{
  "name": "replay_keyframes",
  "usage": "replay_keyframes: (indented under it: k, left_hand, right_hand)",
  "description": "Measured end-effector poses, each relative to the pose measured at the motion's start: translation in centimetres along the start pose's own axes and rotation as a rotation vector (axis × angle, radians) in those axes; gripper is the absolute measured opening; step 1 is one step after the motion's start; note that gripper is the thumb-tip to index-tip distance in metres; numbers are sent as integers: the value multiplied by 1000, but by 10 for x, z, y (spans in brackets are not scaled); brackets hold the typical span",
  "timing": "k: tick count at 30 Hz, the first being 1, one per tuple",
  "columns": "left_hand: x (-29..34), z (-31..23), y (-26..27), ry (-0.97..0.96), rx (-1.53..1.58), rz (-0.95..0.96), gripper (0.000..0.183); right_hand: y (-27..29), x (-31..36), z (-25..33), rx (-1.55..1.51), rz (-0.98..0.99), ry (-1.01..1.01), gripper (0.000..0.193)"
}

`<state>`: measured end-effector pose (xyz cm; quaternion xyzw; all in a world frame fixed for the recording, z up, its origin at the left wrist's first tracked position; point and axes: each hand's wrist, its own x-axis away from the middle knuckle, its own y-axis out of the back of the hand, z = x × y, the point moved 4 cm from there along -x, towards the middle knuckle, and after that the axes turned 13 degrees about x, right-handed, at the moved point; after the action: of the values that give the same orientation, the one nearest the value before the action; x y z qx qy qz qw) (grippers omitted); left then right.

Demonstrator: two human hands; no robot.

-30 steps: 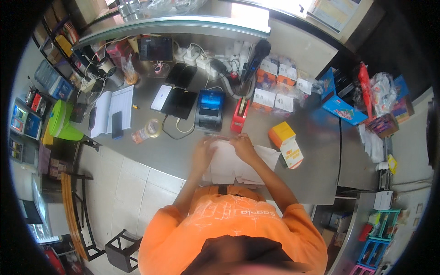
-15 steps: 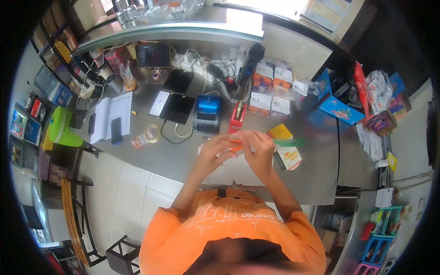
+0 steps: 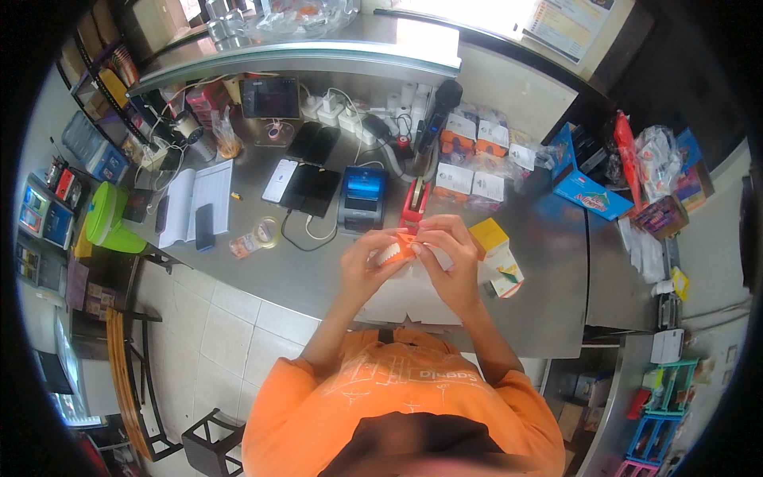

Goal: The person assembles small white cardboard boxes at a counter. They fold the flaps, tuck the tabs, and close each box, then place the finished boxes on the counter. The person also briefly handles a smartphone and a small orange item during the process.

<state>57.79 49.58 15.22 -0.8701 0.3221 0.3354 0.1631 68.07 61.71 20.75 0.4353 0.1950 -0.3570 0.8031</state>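
Observation:
Both hands meet over the counter, fingertips close together. My left hand [image 3: 367, 264] grips a small orange-and-white folded piece [image 3: 401, 250], its thumb and fingers on the left part. My right hand [image 3: 450, 258] pinches the same piece from the other side; its fingers hide part of it. Beneath them lie white card sheets [image 3: 401, 302] at the counter's near edge. Just beyond the fingers stands a red tape dispenser [image 3: 414, 200]. To the right of my right hand is a yellow-and-white carton [image 3: 494, 250].
A blue-and-grey label printer [image 3: 362, 199] stands left of the dispenser. Phones [image 3: 308, 191], a clear tape roll [image 3: 265, 231] and an open notebook [image 3: 208, 187] lie farther left. Wrapped orange-and-white boxes [image 3: 475, 163] are stacked at the back right. The steel counter [image 3: 548, 294] has a near edge.
Both hands have turned, so more of the orange-and-white piece shows between them. The green strip no longer extends right from my right hand.

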Motion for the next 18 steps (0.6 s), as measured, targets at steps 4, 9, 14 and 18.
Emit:
replay_keyframes:
  k: [4,9,14,18]
  left_hand:
    - [-1,-1,1,-96,-66,34,43]
    - [-1,-4,-2,-138,-76,44,43]
    - [-2,-10,-5,-184,-68,89,42]
    - [-2,-15,-5,-193,-105,126,41]
  right_hand:
    - [0,4,-4,-228,83,-169,9]
    - [4,6,-4,-66,98,-58,9]
    - [9,9,-1,-70,17,-48,8]
    - [10,10,7,34,35,79,11]
